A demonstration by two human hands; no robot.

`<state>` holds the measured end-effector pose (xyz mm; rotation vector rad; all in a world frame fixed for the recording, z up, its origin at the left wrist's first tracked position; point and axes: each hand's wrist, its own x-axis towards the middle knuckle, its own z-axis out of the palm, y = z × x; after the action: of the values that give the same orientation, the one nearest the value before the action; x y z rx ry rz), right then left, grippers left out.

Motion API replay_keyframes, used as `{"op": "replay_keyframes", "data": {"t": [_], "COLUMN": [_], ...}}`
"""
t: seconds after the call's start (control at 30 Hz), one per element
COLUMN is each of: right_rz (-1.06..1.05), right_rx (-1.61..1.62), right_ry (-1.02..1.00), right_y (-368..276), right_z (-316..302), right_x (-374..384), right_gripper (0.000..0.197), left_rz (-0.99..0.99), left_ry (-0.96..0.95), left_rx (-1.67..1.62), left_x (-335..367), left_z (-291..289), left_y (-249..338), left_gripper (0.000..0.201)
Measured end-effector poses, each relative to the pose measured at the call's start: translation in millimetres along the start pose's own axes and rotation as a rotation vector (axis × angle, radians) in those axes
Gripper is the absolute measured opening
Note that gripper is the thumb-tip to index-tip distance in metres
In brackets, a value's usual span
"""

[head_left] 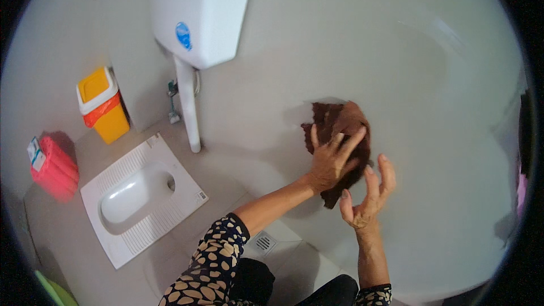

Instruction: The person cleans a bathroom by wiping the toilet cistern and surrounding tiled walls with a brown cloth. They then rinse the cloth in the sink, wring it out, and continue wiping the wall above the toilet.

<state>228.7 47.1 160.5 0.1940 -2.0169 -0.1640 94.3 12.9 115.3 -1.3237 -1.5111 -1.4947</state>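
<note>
A dark brown, crumpled cloth (357,122) with ragged edges is up against the pale wall, its top part folded over. My left hand (331,164) lies over the cloth's near side, fingers spread across it, and holds it there. Just to the right of the cloth's lower part, my right hand (368,198) is open, thumb and fingers apart and a little bent. No thing shows in its grasp. Part of the cloth is hidden behind the left hand.
Left of me a white squat toilet (139,198) is set in the floor. Beyond it stand a yellow bin (113,119) with a white-rimmed lid and a pink wrapped pack (54,167). A white cistern (207,17) hangs on the wall above its pipe (187,102). A floor drain (263,242) lies near my legs.
</note>
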Motion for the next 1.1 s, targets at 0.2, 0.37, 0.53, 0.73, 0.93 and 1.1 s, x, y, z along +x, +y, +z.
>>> {"op": "replay_keyframes", "data": {"t": [0.2, 0.37, 0.53, 0.73, 0.93, 1.1], "right_rz": [0.314, 0.557, 0.859, 0.587, 0.164, -0.039], "right_rx": [0.222, 0.716, 0.702, 0.246, -0.861, -0.476], "right_ry": [0.043, 0.103, 0.519, 0.925, 0.512, 0.417], "right_y": [-7, -9, -20, 25, 75, 57], "right_z": [11, -10, -34, -91, -74, -33], "right_x": [-9, -5, -4, 53, 73, 157], "right_gripper": [0.075, 0.079, 0.03, 0.028, 0.041, 0.034], "left_rz": [-0.439, -0.561, -0.213, -0.456, -0.385, -0.431], "left_ry": [0.305, -0.101, -0.447, 0.047, 0.076, -0.113], "left_rx": [-0.559, -1.292, -0.912, -0.657, -0.08, -0.083], "left_x": [30, 44, 59, 58, 36, 20], "left_z": [-18, -42, -34, -50, -43, -35], "left_y": [32, 80, 109, 67, 41, 50], "left_gripper": [0.025, 0.023, 0.033, 0.033, 0.071, 0.094]}}
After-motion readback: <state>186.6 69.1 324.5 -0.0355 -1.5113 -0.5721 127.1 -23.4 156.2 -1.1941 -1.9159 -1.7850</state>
